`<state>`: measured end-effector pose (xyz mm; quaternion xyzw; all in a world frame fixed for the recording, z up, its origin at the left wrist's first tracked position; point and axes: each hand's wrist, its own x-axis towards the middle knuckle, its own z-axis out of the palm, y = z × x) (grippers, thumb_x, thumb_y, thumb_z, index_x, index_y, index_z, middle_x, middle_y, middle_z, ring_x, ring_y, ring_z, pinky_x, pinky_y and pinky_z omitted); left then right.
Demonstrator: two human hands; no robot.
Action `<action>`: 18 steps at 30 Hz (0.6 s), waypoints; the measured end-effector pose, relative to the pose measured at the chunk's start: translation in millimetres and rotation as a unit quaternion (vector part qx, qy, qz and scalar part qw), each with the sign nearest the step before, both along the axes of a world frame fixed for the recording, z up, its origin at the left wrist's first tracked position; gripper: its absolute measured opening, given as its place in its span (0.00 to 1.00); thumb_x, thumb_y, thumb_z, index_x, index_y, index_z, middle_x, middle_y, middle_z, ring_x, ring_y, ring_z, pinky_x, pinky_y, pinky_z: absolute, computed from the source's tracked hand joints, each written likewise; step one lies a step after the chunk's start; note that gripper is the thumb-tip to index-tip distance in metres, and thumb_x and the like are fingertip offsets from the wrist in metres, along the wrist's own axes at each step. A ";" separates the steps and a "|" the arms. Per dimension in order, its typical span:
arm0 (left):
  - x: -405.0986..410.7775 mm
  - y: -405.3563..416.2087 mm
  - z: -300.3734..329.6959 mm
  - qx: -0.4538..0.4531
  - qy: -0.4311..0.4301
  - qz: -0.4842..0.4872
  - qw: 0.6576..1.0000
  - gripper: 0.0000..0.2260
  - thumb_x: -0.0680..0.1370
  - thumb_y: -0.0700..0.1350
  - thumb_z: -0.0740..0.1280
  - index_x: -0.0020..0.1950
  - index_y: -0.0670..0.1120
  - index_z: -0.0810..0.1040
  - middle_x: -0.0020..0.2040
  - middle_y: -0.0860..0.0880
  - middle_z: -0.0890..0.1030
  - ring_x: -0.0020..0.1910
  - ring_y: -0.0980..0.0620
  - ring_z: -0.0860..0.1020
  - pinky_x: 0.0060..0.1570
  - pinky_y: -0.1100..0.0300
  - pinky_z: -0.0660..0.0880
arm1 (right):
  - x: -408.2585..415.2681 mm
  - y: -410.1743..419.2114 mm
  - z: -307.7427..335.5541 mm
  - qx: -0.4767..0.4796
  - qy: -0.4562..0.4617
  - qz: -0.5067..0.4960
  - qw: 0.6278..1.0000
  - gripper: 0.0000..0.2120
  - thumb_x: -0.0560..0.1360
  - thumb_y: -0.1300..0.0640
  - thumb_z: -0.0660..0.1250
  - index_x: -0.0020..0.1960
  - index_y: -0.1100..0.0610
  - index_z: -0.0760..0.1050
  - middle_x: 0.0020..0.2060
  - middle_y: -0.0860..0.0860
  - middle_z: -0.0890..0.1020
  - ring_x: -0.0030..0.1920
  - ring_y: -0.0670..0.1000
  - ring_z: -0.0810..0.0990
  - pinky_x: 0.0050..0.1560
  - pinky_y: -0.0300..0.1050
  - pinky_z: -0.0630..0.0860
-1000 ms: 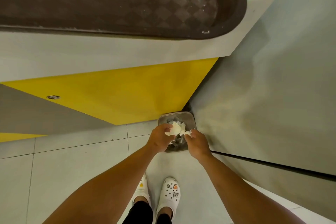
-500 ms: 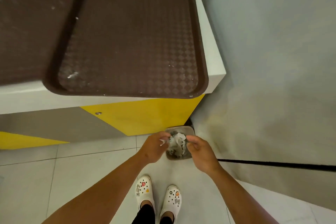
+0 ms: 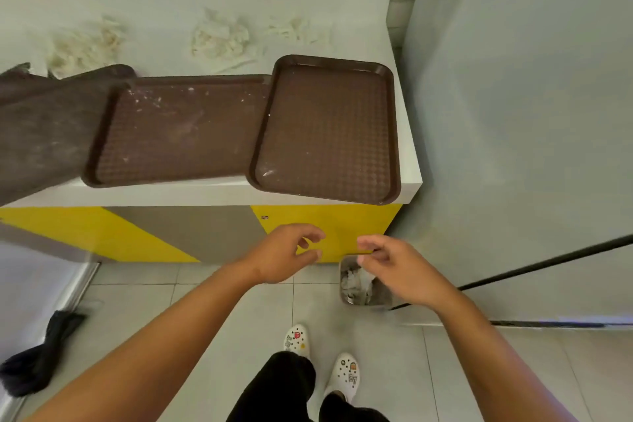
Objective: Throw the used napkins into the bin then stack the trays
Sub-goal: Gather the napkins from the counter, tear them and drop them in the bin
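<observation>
A small metal bin [image 3: 346, 295] stands on the floor by the counter's right end, with crumpled white napkins [image 3: 354, 281] inside. My left hand [image 3: 286, 255] and my right hand [image 3: 399, 269] hover above it, fingers loosely curled and holding nothing. Three brown trays lie side by side on the white counter: the right tray [image 3: 329, 134] overlaps the middle tray [image 3: 178, 134], and the left tray [image 3: 44, 134] is blurred. Behind them lie piles of used napkins: a left pile [image 3: 85, 44], a middle pile [image 3: 221, 38] and a right pile [image 3: 298, 31].
The counter [image 3: 409, 181] has a yellow and grey front. A grey wall [image 3: 513, 113] closes the right side, right next to the bin. A black cloth [image 3: 41, 353] lies on the tiled floor at the left. My white clogs [image 3: 298, 341] stand below the hands.
Both hands let go of the napkins, which now lie in the bin. The hands have risen away from it, and my view has lifted to take in the whole counter.
</observation>
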<state>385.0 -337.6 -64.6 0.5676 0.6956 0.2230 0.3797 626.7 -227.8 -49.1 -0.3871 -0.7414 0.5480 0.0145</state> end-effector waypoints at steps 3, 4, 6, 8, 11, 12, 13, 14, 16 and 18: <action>-19.5 -4.2 32.3 0.033 0.014 0.017 0.999 0.13 0.79 0.48 0.70 0.64 0.52 0.78 0.59 0.58 0.80 0.53 0.58 0.79 0.52 0.61 0.77 | -17.6 6.1 29.2 0.028 0.011 0.019 0.999 0.18 0.80 0.53 0.69 0.69 0.48 0.75 0.62 0.41 0.79 0.56 0.40 0.81 0.61 0.42 0.78; -26.8 -3.7 41.4 0.046 0.016 0.026 0.998 0.13 0.79 0.48 0.70 0.63 0.53 0.79 0.58 0.58 0.80 0.52 0.59 0.79 0.52 0.61 0.77 | -24.8 9.5 39.6 0.037 0.015 0.023 0.999 0.18 0.79 0.53 0.69 0.68 0.48 0.75 0.61 0.41 0.79 0.55 0.40 0.81 0.60 0.42 0.78; -43.0 -1.1 58.3 0.069 0.011 0.044 0.997 0.12 0.78 0.47 0.70 0.61 0.54 0.79 0.57 0.59 0.80 0.52 0.60 0.79 0.51 0.63 0.77 | -40.7 19.2 55.7 0.052 0.025 0.027 0.998 0.17 0.79 0.52 0.70 0.67 0.46 0.76 0.60 0.40 0.80 0.55 0.39 0.81 0.60 0.41 0.78; -61.6 3.6 73.2 0.088 0.006 0.058 0.994 0.12 0.79 0.47 0.70 0.61 0.55 0.79 0.56 0.61 0.80 0.53 0.62 0.79 0.52 0.65 0.77 | -60.0 30.9 69.9 0.067 0.035 0.037 0.996 0.17 0.79 0.51 0.70 0.67 0.44 0.76 0.59 0.40 0.80 0.56 0.38 0.80 0.60 0.40 0.77; -93.2 12.2 89.1 0.111 -0.005 0.074 0.991 0.13 0.79 0.48 0.71 0.63 0.54 0.80 0.54 0.61 0.81 0.54 0.63 0.79 0.55 0.65 0.77 | -92.9 47.1 84.2 0.079 0.047 0.037 0.995 0.18 0.79 0.52 0.70 0.68 0.45 0.76 0.59 0.40 0.81 0.56 0.38 0.81 0.61 0.39 0.76; -105.6 16.4 93.6 0.112 -0.009 0.079 0.991 0.13 0.79 0.47 0.71 0.63 0.54 0.80 0.54 0.62 0.81 0.54 0.64 0.79 0.56 0.64 0.77 | -105.3 52.2 88.7 0.083 0.046 0.036 0.995 0.18 0.79 0.53 0.69 0.68 0.45 0.76 0.59 0.40 0.81 0.56 0.38 0.80 0.61 0.39 0.76; -119.1 21.6 97.5 0.112 -0.012 0.080 0.990 0.13 0.78 0.47 0.71 0.63 0.54 0.80 0.54 0.62 0.81 0.54 0.64 0.79 0.57 0.63 0.77 | -117.9 57.2 93.1 0.088 0.047 0.037 0.994 0.18 0.79 0.53 0.69 0.68 0.46 0.76 0.59 0.40 0.81 0.56 0.37 0.80 0.61 0.38 0.76; -133.0 27.3 100.8 0.113 -0.014 0.079 0.990 0.13 0.78 0.47 0.71 0.62 0.54 0.80 0.54 0.62 0.81 0.55 0.64 0.79 0.58 0.62 0.78 | -130.8 62.6 97.3 0.096 0.049 0.037 0.994 0.18 0.79 0.53 0.69 0.68 0.46 0.76 0.59 0.40 0.81 0.56 0.37 0.80 0.61 0.38 0.76; -161.9 40.7 106.7 0.122 -0.012 0.078 0.989 0.12 0.78 0.48 0.71 0.62 0.55 0.80 0.55 0.62 0.81 0.54 0.62 0.80 0.58 0.59 0.78 | -158.8 76.3 105.5 0.112 0.049 0.036 0.992 0.18 0.79 0.52 0.69 0.68 0.46 0.76 0.59 0.40 0.81 0.55 0.37 0.81 0.61 0.38 0.77; -189.1 53.4 110.3 0.131 0.000 0.074 0.989 0.13 0.78 0.49 0.71 0.62 0.56 0.79 0.55 0.63 0.81 0.54 0.62 0.80 0.58 0.58 0.78 | -184.7 90.2 112.0 0.123 0.044 0.038 0.991 0.18 0.79 0.51 0.69 0.69 0.45 0.75 0.59 0.39 0.81 0.55 0.37 0.80 0.60 0.38 0.77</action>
